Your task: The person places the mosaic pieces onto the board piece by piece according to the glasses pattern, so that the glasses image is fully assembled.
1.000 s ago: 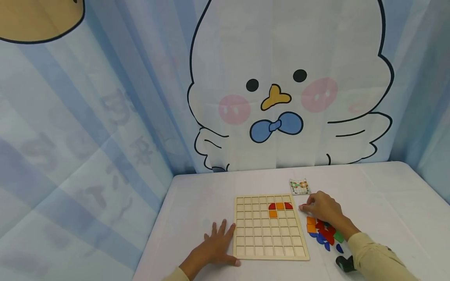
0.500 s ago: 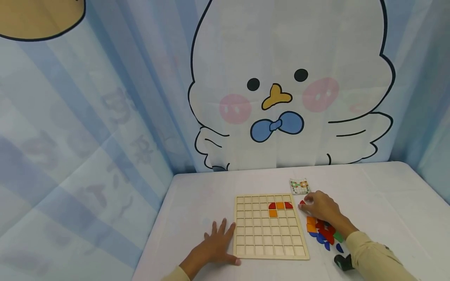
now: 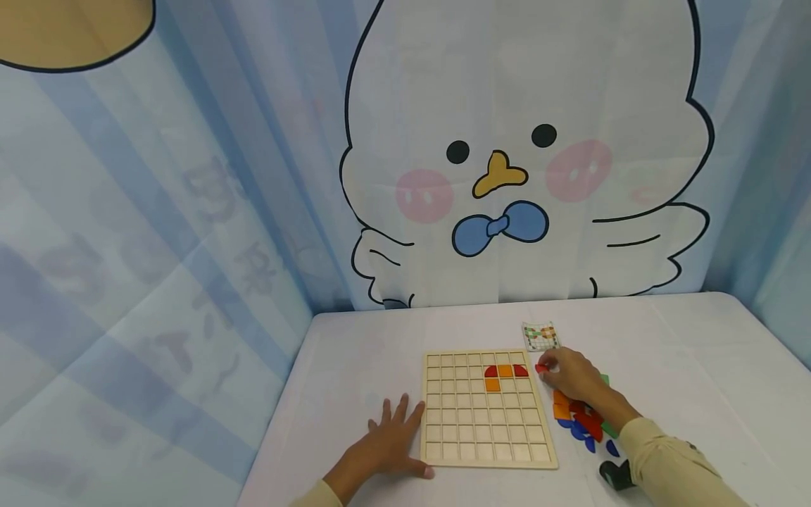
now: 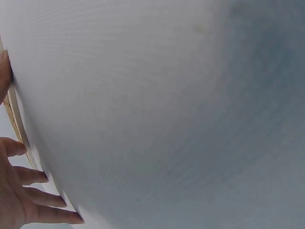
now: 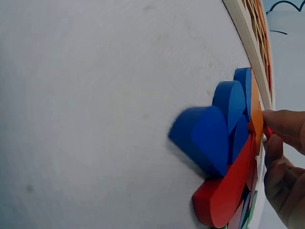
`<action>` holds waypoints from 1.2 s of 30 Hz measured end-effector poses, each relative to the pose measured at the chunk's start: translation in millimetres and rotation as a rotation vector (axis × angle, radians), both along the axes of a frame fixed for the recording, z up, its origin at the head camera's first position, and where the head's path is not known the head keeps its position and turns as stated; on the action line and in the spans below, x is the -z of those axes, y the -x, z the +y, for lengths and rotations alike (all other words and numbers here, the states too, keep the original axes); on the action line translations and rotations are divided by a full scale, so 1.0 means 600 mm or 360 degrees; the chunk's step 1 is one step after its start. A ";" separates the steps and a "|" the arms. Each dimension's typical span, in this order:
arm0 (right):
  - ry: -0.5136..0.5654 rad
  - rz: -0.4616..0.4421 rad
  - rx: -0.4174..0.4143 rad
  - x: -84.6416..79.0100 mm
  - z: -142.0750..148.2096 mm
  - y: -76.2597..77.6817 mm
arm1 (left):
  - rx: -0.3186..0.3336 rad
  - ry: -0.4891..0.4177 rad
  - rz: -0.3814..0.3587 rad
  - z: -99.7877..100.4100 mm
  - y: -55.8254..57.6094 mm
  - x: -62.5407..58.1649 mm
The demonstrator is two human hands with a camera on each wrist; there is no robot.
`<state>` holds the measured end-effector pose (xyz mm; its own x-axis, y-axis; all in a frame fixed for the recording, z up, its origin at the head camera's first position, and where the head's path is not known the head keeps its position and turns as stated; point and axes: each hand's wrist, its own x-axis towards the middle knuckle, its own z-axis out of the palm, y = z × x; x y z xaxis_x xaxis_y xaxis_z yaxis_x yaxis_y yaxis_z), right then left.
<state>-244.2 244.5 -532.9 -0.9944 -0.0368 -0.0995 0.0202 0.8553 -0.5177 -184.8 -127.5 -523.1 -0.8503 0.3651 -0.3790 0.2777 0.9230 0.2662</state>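
A wooden grid board lies on the table, with two red quarter-round blocks and two orange square blocks set in its upper right cells. My left hand rests with spread fingers at the board's left edge, holding nothing; the left wrist view shows its straight fingers by the board's side. Just off the board's upper right edge, my right hand pinches a small red block between thumb and fingertips. In the right wrist view the red block is mostly hidden by the fingers.
Right of the board lies a pile of loose blocks: orange, red, blue and green, partly under the right forearm. A patterned card lies behind the board. A dark object sits beside the right sleeve.
My right hand has shifted slightly left, toward the board, still pinching the red block, which now shows more. A green block has come into view behind the wrist. The left hand stays put.
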 end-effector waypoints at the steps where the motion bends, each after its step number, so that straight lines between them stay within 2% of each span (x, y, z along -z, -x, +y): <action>1: 0.0006 -0.0004 -0.0005 0.000 0.000 0.000 | 0.0001 0.0000 0.0003 0.000 0.000 0.000; 22: 0.0099 -0.0012 -0.0094 -0.008 0.001 -0.012 | -0.0022 -0.0002 -0.0004 0.004 -0.008 -0.014; 29: 0.0184 0.0006 -0.0117 -0.012 0.004 -0.013 | -0.0012 0.0004 0.0016 0.001 -0.007 -0.010; 36: 0.0308 -0.0012 -0.0155 -0.014 0.004 -0.013 | -0.0001 -0.0029 0.0013 0.000 -0.010 -0.015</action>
